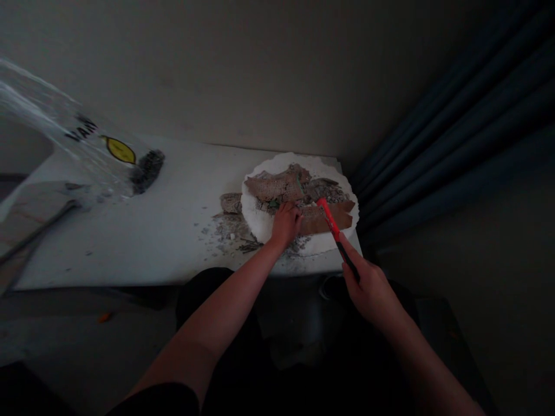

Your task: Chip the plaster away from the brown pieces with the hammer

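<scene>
My right hand [366, 283] is wrapped around the black grip of a long tool with a red shaft [332, 219]. The tool's far end rests at or just over the rubble, and its tip is too dark to make out. My left hand [286, 224] lies low on the pile with its fingers curled, beside a flat brown strip [323, 219]; what they grip is hidden. Under both is a round white slab with a ragged edge [255, 222]. It bears a rough brown textured piece [275, 188], a greyish piece [323, 188] and crumbly fragments.
The white table [173, 219] carries scattered crumbs, a brown chunk [230, 202] left of the slab and thin dark sticks [249, 245]. A clear plastic bag [95, 144] with a yellow label and dark contents stands at left. A dark curtain [468, 115] hangs at right; a wall is behind.
</scene>
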Action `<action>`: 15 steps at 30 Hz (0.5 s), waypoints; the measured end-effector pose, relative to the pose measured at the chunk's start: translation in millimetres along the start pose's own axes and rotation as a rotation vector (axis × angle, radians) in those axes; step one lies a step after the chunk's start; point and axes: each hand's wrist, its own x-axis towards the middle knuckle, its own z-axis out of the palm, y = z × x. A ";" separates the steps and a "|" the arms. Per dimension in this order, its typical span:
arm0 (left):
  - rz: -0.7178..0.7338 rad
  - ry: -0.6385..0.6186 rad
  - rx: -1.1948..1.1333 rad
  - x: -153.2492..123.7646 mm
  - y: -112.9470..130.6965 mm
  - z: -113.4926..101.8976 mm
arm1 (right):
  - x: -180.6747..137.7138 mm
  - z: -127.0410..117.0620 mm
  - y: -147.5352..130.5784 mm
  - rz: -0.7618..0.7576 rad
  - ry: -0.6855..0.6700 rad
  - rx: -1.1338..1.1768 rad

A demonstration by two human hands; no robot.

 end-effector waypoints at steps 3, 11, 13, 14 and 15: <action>-0.004 0.000 -0.010 0.2 -0.8 0.5 | 0.2 -1.1 0.3 0.003 -0.038 -0.072; -0.022 -0.013 -0.022 0.3 -0.6 0.6 | -0.7 0.4 -5.9 -0.015 -0.025 -0.127; -0.022 -0.019 -0.020 0.6 -0.6 0.7 | -0.8 0.9 -7.2 -0.014 -0.031 -0.121; -0.018 -0.020 -0.020 0.7 -0.7 1.0 | -1.2 1.0 -7.7 -0.015 -0.019 -0.119; -0.013 -0.020 -0.019 0.9 -1.0 1.4 | -1.9 1.3 -7.9 -0.017 -0.004 -0.118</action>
